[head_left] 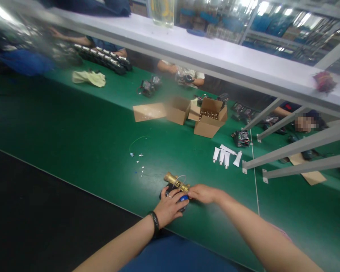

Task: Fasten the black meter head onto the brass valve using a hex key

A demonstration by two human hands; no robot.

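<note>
A brass fitting (171,178) joined to a black device with a blue part (183,198) lies on the green table near its front edge. My left hand (170,206), with a black band at the wrist, rests over the device, its fingers wrapped round the black body and the blue part. At the right end of the brass piece is my right hand (203,193), fingers pressed together against it; the fingertips are partly hidden. A thin wire loops above the brass.
White tubes (226,156) lie right of centre, near grey metal posts (289,149). Cardboard boxes (206,128) stand farther back. Small bits (137,161) and a green wire lie left. Other people work beyond, below a white shelf (215,49).
</note>
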